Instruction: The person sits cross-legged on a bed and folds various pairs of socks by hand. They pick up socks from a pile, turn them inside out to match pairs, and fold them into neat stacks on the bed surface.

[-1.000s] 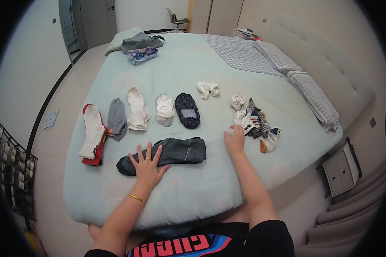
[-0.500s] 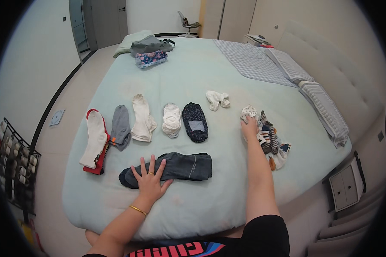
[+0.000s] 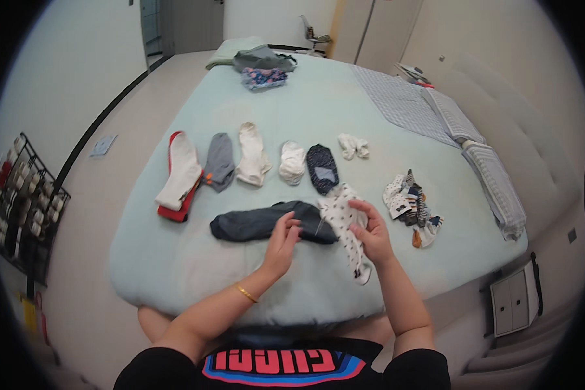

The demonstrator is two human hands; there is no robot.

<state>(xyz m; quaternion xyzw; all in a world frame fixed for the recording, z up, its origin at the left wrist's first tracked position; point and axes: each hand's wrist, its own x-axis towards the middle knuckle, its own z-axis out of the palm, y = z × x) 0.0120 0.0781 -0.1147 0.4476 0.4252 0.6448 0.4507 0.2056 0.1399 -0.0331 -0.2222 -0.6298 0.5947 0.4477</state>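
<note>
My right hand pinches a white sock with dark specks, which hangs down over the right end of the dark grey socks. Above those dark socks is my left hand, empty, its fingers slightly curved and pointing toward the speckled sock. Farther back lie a white sock on red ones, grey socks, long white socks, short white socks, a dark speckled sock and small white socks. To the right sits a pile of small patterned socks.
All of this lies on a bed with a pale green cover. A grey bag and a floral bundle rest at its far end. Pillows line the right side. A shoe rack stands at the left.
My right hand has brought the speckled white sock from the right-hand pile to the near middle. My left hand has lifted off the dark socks and moved right. The view has shifted.
</note>
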